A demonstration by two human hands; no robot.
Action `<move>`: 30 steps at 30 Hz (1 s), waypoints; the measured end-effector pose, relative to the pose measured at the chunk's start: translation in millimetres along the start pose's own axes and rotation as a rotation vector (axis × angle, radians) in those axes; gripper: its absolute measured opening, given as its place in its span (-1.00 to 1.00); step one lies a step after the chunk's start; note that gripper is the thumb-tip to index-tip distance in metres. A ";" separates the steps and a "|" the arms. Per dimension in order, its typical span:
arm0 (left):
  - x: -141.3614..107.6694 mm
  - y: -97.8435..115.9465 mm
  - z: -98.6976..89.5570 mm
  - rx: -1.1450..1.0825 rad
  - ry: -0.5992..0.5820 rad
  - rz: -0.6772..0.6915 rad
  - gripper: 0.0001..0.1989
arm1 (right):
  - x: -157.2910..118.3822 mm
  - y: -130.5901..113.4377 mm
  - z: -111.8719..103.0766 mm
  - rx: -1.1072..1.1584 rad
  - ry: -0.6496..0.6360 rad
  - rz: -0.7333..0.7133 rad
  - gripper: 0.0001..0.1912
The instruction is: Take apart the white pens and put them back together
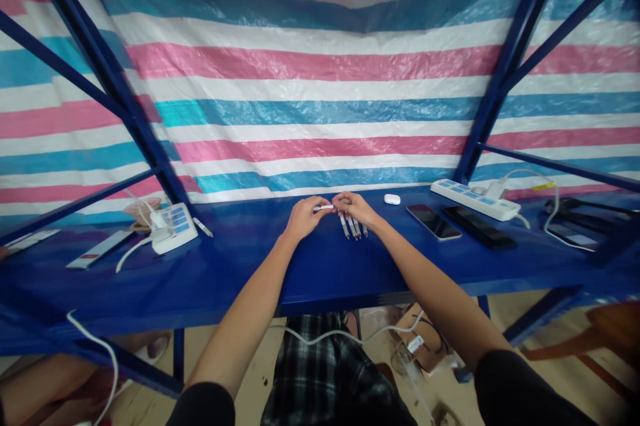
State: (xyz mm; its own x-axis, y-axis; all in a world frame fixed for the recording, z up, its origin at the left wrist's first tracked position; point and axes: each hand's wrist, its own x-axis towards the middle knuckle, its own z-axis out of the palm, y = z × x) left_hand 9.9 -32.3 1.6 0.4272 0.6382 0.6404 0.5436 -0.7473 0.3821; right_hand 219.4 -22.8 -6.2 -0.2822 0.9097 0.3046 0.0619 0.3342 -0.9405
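Pen (325, 207), one, white and slim, sits between your two hands, just left of the loose pens and slightly beyond them. Its long axis runs crosswise in front of you, nearly square to theirs. Your left hand (303, 216) pinches it between thumb and fingers; your right hand (356, 208) curls its fingers inward at the pen's right end, and you cannot tell from this view whether they grip or only touch it.

Your loose pens (357, 229) lie on the blue desk (240, 279) directly under that right hand, which is the nearer one. They fan side by side, dark tips towards you, far ends hidden by your fingers. You can count what look like four, though they crowd together.

Take the loose pens as your landmark for the rest. To their right and further back you have one white earbud case (392, 199). Further right come two smartphones, a nearer one (433, 221) and a black one beyond it (479, 227), then one white power strip (475, 200) behind them. Well to the left of the loose pens you have a second power strip (175, 229), with one slender white object (203, 227) just beside it; that one is too small to name.
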 end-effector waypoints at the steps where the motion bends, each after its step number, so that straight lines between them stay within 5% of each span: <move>1: -0.1 0.0 0.0 0.001 -0.001 0.002 -0.83 | 0.1 -0.1 -0.2 -0.011 0.001 0.005 -0.69; 5: 0.0 0.4 -0.7 0.004 -0.013 0.005 -0.84 | 0.1 -1.1 -1.5 -0.010 0.010 -0.039 -0.55; 12: 1.2 -0.2 -2.8 -0.007 -0.079 -0.025 -0.83 | 2.1 3.0 -4.9 -0.082 -0.010 0.017 -0.72; 21: 0.3 -4.9 -0.3 0.004 -0.081 -0.013 -0.77 | -0.8 1.6 -4.9 -0.155 -0.015 0.093 -0.49; 30: -0.2 -5.5 1.7 0.033 -0.113 -0.024 -0.73 | -3.2 0.1 -3.6 -0.114 -0.040 0.039 -0.62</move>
State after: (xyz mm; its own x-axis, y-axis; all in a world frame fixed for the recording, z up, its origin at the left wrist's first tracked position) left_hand 8.1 -28.0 -1.8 0.4914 0.6742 0.5513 0.5776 -0.7260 0.3731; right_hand 223.7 -24.8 -6.7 -0.3154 0.9128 0.2594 0.1817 0.3263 -0.9276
